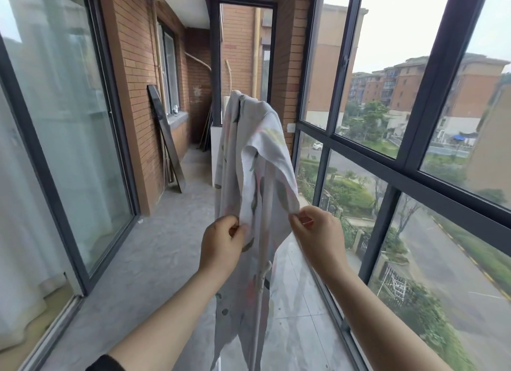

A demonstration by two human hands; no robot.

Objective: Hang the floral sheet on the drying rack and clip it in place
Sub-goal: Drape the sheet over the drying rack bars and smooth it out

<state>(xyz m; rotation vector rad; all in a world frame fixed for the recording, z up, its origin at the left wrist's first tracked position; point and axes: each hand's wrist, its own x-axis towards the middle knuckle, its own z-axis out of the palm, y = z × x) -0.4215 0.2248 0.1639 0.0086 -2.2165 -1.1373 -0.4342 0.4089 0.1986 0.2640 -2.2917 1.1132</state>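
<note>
1. Your left hand is closed in a pinch on the sheet, thumb and fingers gripping a fold at its left side; the fingertips are buried in the cloth, so you cannot see exactly how much fabric they hold.
2. Your right hand pinches the sheet's edge at its right side, thumb against forefinger, at about the same height as the left hand. The two hands are near each other, with a narrow stretch of cloth between them.
3. The sheet is pale with faded leaf and flower prints. It hangs bunched and draped from something high at the middle of the view and falls past your hands down to the bottom edge, where it is cut off.
4. What carries the top of the sheet is hidden under the cloth; you cannot tell whether it is a rack rail. A thin pale rod runs down among the folds below your hands, mostly covered.
5. A dark sleeve shows on your left arm at the bottom edge.
6. Around you lies a narrow balcony with a grey tiled floor, a brick wall to the left and dark-framed windows to the right.
7. A dark panel leans against the brick wall.
</note>
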